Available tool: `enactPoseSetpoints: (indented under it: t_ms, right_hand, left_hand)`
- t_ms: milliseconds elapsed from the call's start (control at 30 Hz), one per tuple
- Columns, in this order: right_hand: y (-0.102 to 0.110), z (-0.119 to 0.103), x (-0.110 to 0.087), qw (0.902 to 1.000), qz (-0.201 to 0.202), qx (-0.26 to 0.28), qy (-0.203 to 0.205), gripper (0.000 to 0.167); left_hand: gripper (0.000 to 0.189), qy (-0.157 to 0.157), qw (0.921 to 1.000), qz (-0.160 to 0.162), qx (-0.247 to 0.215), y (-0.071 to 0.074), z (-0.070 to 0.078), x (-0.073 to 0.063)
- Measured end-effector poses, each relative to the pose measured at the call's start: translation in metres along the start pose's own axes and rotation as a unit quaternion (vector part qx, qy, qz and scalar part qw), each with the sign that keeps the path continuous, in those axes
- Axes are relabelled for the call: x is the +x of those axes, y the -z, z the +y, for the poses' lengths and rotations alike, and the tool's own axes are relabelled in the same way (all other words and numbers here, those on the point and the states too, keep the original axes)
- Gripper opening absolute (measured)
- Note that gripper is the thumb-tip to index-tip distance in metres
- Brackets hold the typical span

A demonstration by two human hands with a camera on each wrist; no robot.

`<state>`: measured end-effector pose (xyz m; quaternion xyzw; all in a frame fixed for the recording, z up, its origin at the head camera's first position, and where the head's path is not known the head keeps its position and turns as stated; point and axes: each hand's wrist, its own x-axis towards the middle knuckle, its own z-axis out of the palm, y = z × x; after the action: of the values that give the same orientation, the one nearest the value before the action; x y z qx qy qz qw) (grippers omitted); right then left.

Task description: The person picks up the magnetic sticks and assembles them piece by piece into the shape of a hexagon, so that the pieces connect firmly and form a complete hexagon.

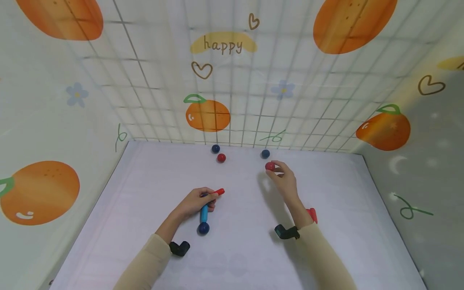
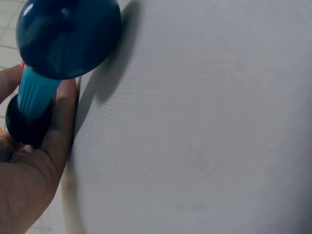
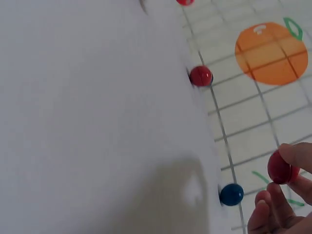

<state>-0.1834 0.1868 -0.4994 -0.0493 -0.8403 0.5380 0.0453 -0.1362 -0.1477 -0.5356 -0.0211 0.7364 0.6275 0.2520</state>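
My left hand (image 1: 193, 201) grips a joined toy piece. Its light-blue rod (image 1: 204, 213) runs from a dark blue ball (image 1: 204, 228) at the near end to another dark blue ball (image 2: 29, 124) by the fingers. A red rod (image 1: 219, 191) sticks out to the right past the thumb; whether it is attached is hidden by the hand. Between thumb and fingertips, my right hand (image 1: 286, 183) pinches a red ball (image 1: 270, 166), held above the table. Just beyond it sits a loose dark blue ball (image 1: 266, 154).
At the table's back edge a dark blue ball (image 1: 215, 148) and a red ball (image 1: 221, 158) lie close together. A red piece (image 1: 312, 214) shows partly behind the right forearm. A patterned cloth wall (image 1: 232, 88) stands behind the white table (image 1: 239, 241).
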Motion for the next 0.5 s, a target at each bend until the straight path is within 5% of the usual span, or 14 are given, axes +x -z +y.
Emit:
enactPoseSetpoints:
  t_ms: [500]
  right_hand:
    - [-0.037, 0.001, -0.037, 0.996, -0.053, 0.071, 0.005, 0.041]
  left_hand:
    - [0.047, -0.002, 0.9999, 0.006, 0.01, -0.001, 0.003, -0.002]
